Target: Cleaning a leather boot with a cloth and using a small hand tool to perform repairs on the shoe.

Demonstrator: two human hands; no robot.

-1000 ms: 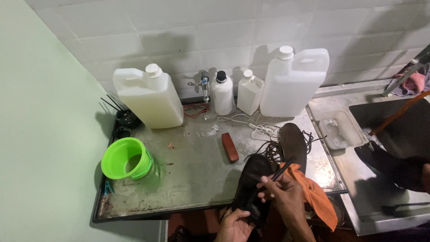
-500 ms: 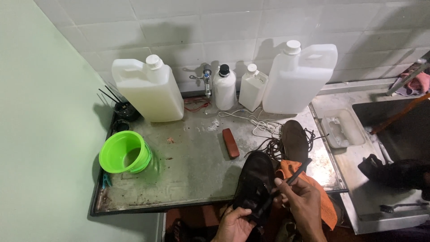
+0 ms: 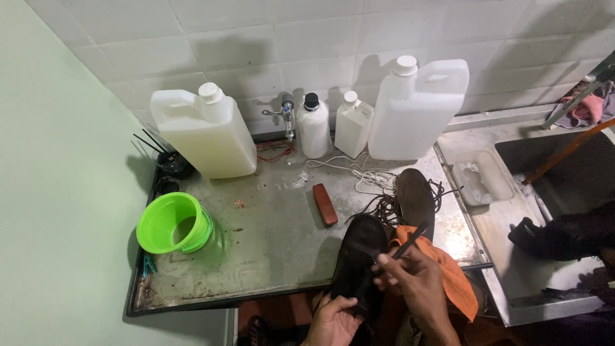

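Observation:
My left hand [image 3: 333, 320] grips the heel end of a dark shoe [image 3: 360, 264] held over the front edge of the metal counter [image 3: 269, 250]. My right hand [image 3: 419, 282] holds a thin dark brush handle [image 3: 410, 241] against the shoe's upper. An orange cloth [image 3: 451, 275] lies under my right wrist. A second dark shoe [image 3: 415, 195] with loose laces rests on the counter just behind.
A green bucket [image 3: 174, 224] stands at the counter's left. Two large white jugs [image 3: 205, 131] [image 3: 415, 109] and two small bottles [image 3: 315, 125] line the tiled wall by a tap [image 3: 287, 115]. A red-brown bar [image 3: 325, 204] lies mid-counter. A sink [image 3: 564, 186] is at right.
The view has shifted slightly. My hands and the shoe have stayed at the counter's front edge, with the brush handle working along the shoe.

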